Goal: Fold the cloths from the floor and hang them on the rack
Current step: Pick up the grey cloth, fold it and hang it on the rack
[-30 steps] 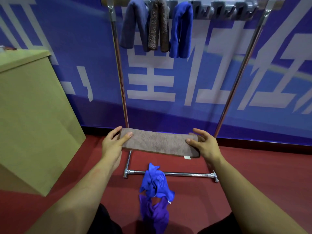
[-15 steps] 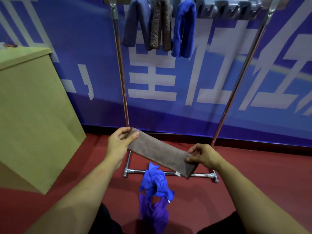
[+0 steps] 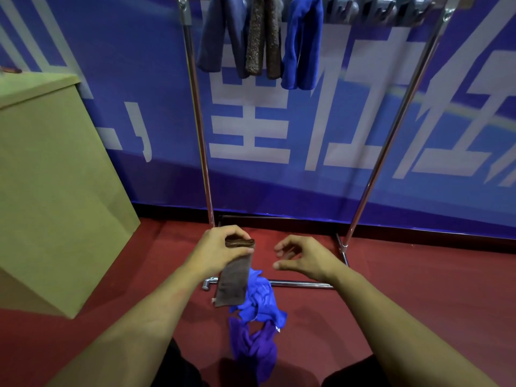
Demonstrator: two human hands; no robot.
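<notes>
The folding looked finished and the hanging step was in hand: the brown cloth (image 3: pixel 234 277) hung as a narrow strip below the left hand (image 3: pixel 216 252), pinched at its top end between thumb and curled fingers. The right hand (image 3: pixel 303 256), just beside it, held nothing, fingers loosely curled. Next the strip had to go up over the rack (image 3: pixel 391 141) above both hands; the blue cloths (image 3: pixel 258 311) lay on the floor beneath them.

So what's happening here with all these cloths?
A person is folding cloths and hanging them on a metal rack. The left hand pinches a folded brown cloth by its top end so it hangs down; the right hand is free beside it. Three cloths already hang up top, and two crumpled ones, blue and purple, lie on the floor.
</notes>
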